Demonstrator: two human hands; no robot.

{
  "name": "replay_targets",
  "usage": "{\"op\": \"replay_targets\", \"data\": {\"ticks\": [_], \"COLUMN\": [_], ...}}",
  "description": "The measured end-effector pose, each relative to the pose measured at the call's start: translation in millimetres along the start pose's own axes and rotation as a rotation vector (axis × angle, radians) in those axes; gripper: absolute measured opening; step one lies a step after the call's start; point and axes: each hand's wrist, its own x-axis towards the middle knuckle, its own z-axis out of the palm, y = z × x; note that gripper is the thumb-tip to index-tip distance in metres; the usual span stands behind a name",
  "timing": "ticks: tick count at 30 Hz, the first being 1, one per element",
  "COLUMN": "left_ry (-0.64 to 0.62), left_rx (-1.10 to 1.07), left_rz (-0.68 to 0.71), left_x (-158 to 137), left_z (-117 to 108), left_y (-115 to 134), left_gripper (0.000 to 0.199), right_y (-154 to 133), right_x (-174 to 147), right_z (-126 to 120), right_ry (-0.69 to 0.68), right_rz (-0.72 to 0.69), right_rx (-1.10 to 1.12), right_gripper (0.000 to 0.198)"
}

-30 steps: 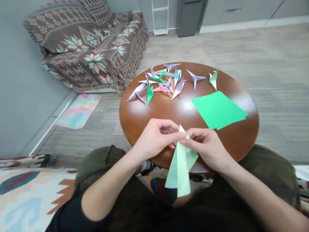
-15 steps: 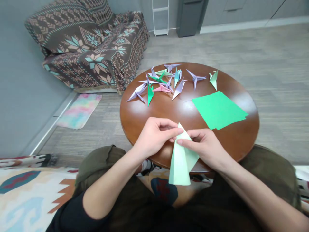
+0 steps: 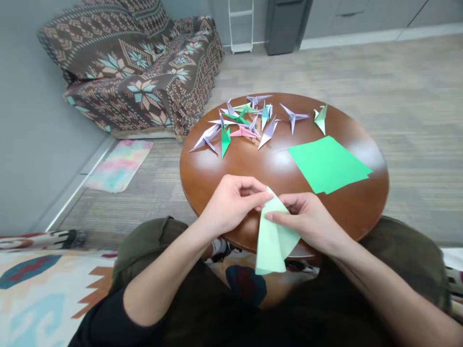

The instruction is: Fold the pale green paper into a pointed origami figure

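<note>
A pale green sheet of origami paper (image 3: 269,248), partly folded, is held between both hands over the near edge of the round table. My left hand (image 3: 237,202) pinches its upper tip between thumb and fingers. On the paper's right side, my right hand (image 3: 307,218) grips it with the thumb on top and the fingers behind, where they are partly hidden. The lower end of the paper hangs loose and flares out past the table edge.
The round brown table (image 3: 210,178) carries a stack of green paper (image 3: 327,164) at the right. Several folded paper cranes, including a purple crane (image 3: 292,117), lie towards the back. One light green crane (image 3: 320,119) stands apart at the back right. A patterned sofa (image 3: 144,77) is beyond.
The lower part of the pale green paper has shifted slightly right and its folds have narrowed. My right thumb has slid a little down the paper. My left hand has hardly moved.
</note>
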Motion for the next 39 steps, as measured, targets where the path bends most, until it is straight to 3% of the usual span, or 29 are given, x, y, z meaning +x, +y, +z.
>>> {"op": "replay_targets", "data": {"ticks": [14,20,26,39], "left_ry": [0.051,0.005,0.026,-0.014], "left_rx": [-0.012,0.018,0.012,-0.020], "left_rz": [0.107,-0.006,0.000,0.008], "left_x": [3.0,1.8,2.3,4.1], "left_z": [-3.6,0.2,-1.3,-0.6], "left_y": [-1.3,-0.1,-2.6,-3.1], "left_gripper": [0.021,0.023,0.017,0.014], "right_y": [0.0,0.2,2.0,3.7], "right_x": [0.1,0.5,0.2,-1.7], "right_z": [-3.9,-4.7,-4.1,-3.4], "right_ry": [-0.032,-0.013,0.007,0.017], "right_rz": [0.020,-0.015,-0.057,-0.070], "right_rx": [-0.061,-0.073,-0.185,-0.205], "right_gripper": [0.018,0.025,0.040,0.034]}}
